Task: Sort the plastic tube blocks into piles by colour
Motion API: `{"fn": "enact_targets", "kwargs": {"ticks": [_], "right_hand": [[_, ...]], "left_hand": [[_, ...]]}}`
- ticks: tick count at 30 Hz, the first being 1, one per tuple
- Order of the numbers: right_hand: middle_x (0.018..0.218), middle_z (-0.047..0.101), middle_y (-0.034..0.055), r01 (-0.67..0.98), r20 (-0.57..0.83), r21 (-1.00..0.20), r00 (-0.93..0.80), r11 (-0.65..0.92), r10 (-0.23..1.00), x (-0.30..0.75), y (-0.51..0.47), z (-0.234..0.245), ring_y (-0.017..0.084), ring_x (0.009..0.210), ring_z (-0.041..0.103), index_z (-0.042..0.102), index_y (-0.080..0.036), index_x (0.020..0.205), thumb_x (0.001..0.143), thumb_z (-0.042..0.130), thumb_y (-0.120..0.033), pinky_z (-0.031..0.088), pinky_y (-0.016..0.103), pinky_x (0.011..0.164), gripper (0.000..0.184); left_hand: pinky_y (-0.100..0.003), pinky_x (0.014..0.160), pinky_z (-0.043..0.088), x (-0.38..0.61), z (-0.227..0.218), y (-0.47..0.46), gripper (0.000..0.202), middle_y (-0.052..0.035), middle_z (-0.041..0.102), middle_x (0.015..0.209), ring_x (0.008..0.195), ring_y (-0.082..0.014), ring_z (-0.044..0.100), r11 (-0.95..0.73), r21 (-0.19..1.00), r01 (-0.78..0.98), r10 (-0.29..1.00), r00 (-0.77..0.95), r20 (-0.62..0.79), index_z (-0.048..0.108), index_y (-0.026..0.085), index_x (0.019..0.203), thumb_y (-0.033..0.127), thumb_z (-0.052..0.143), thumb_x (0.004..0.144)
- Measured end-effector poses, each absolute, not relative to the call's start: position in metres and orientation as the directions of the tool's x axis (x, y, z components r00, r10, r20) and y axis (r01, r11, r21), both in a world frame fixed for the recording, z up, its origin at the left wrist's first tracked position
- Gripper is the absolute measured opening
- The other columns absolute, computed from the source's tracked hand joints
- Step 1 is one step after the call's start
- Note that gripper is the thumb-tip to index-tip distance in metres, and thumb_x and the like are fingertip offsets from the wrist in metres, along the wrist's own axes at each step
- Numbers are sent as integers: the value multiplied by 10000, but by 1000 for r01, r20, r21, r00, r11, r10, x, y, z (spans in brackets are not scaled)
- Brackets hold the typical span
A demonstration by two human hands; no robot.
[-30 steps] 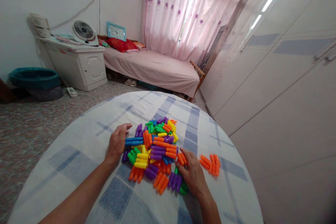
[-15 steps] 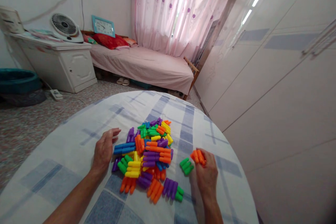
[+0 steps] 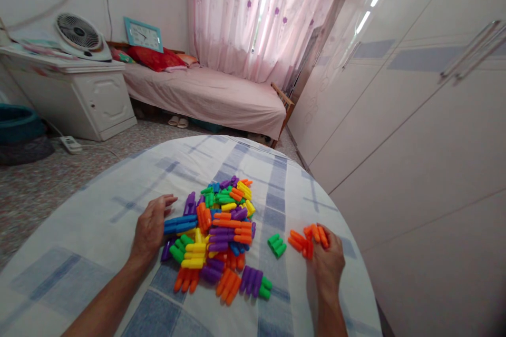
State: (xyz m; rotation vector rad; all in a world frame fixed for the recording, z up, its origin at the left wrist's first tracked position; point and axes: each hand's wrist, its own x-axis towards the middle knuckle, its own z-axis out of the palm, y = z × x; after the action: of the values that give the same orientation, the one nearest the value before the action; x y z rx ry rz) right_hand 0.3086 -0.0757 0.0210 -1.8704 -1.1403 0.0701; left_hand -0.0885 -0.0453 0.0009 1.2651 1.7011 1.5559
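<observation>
A heap of bright plastic blocks (image 3: 220, 231) in purple, orange, green, yellow and blue lies on a round table with a blue-checked cloth (image 3: 98, 231). My left hand (image 3: 150, 226) rests at the heap's left edge, fingers curled loosely, touching a blue piece (image 3: 179, 222). My right hand (image 3: 327, 260) is off to the right, fingers closed on an orange block (image 3: 318, 235) set against other orange blocks (image 3: 297, 240). A lone green block (image 3: 277, 245) lies between the heap and the orange group.
Behind the table stand a pink-covered bed (image 3: 205, 96), a white cabinet (image 3: 79, 96) with a fan (image 3: 79, 34) and a clock (image 3: 137, 35). White wardrobe doors (image 3: 415, 131) fill the right. A teal basin (image 3: 18, 124) and a power strip (image 3: 71, 143) sit on the floor.
My right hand left the heap's lower right, carried an orange block rightward and brought it to the separate orange group. A green block came out of the heap. The left hand stayed.
</observation>
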Motion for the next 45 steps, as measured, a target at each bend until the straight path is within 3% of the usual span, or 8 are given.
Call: {"fn": "enact_targets", "kwargs": {"ticks": [8, 13, 17, 22, 26, 30, 36, 45], "right_hand": [[1080, 579, 109, 683, 405, -724, 535, -97, 742, 311, -73, 12, 225, 962, 551, 599, -144, 1088, 766, 462, -363, 436, 355, 852, 413], [1035, 610, 102, 799, 576, -601, 414, 22, 705, 288, -76, 26, 226, 974, 549, 604, -151, 1054, 828, 435, -356, 415, 373, 888, 349], [1002, 646, 68, 792, 472, -599, 230, 118, 851, 259, -81, 34, 181, 879, 599, 618, -188, 1016, 865, 419, -350, 461, 308, 798, 298], [1052, 640, 107, 870, 311, -488, 99, 69, 945, 234, -84, 28, 231, 990, 588, 624, -163, 1048, 838, 447, -293, 444, 360, 867, 304], [979, 661, 81, 780, 208, -619, 51, 91, 977, 220, -86, 30, 193, 843, 624, 624, -175, 1029, 867, 428, -314, 486, 323, 764, 290], [1077, 631, 72, 633, 301, -745, 36, 211, 953, 204, -89, 40, 184, 923, 607, 574, -201, 1140, 866, 468, -360, 506, 301, 744, 334], [1324, 504, 61, 587, 366, -727, -107, 356, 924, 185, -92, 34, 222, 1236, 438, 480, -246, 1290, 791, 594, -287, 369, 408, 1029, 513], [1144, 599, 52, 539, 413, -761, -25, 360, 910, 195, -92, 43, 201, 1090, 531, 589, -237, 1114, 788, 596, -288, 420, 377, 953, 330]], "left_hand": [[-376, 889, 495, -93, -7, -43, 484, -65, 606, 1139, 1024, -217, 586, -97, 952, 291, 882, -418, 218, 611, 206, 1000, 533, 276, 881], [-360, 857, 505, -93, -9, -41, 474, -65, 604, 1121, 1018, -215, 580, -102, 959, 266, 874, -436, 214, 616, 206, 973, 539, 294, 876], [-373, 876, 492, -90, -4, -43, 493, -73, 596, 1127, 1031, -217, 570, -100, 956, 275, 877, -429, 215, 614, 190, 965, 537, 275, 878], [-387, 882, 488, -87, 3, -45, 510, -82, 594, 1145, 1005, -217, 579, -84, 958, 274, 878, -435, 201, 610, 172, 986, 529, 261, 881], [-392, 882, 488, -84, 10, -47, 512, -96, 593, 1132, 1003, -223, 578, -83, 956, 282, 877, -434, 204, 611, 157, 960, 516, 255, 881], [-387, 881, 489, -82, 15, -49, 518, -100, 595, 1104, 998, -220, 580, -92, 950, 299, 881, -420, 218, 613, 151, 943, 507, 242, 886], [-383, 875, 492, -84, 7, -46, 504, -85, 586, 1123, 989, -216, 582, -106, 960, 258, 880, -425, 212, 615, 167, 955, 528, 270, 882], [-378, 870, 494, -85, 5, -45, 517, -85, 586, 1127, 1002, -218, 579, -112, 956, 273, 879, -422, 223, 619, 170, 948, 540, 264, 880]]}}
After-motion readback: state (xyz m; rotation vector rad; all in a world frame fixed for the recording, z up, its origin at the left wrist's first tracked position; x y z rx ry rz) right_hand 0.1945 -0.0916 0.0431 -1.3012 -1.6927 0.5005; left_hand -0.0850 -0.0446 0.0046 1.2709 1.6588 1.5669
